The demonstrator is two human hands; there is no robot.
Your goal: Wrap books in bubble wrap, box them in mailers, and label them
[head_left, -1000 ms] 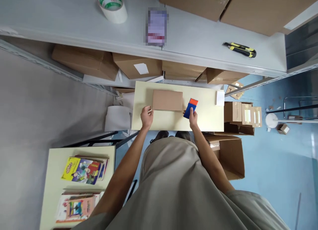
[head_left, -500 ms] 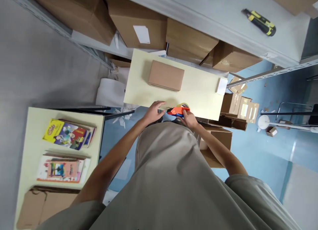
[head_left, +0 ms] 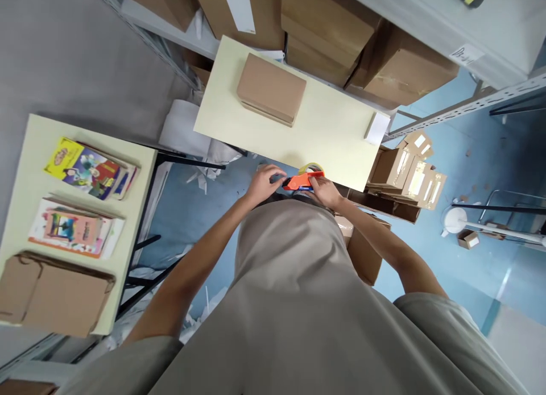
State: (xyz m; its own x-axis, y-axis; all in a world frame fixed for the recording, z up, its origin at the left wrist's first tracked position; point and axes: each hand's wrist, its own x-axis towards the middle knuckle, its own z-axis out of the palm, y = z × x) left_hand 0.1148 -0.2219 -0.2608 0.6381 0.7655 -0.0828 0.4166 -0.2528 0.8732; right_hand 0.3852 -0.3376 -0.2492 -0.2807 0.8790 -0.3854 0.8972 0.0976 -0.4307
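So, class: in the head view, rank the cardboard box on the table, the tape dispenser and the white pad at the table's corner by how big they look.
1. Cardboard box, clearly largest.
2. Tape dispenser, partly hidden by the right hand.
3. White pad, looks close in size, so ranks 2 and 3 are unsure.

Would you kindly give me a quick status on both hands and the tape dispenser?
Right hand grips tape dispenser. Left hand at its front end. Closed cardboard box on table, apart, unobstructed.
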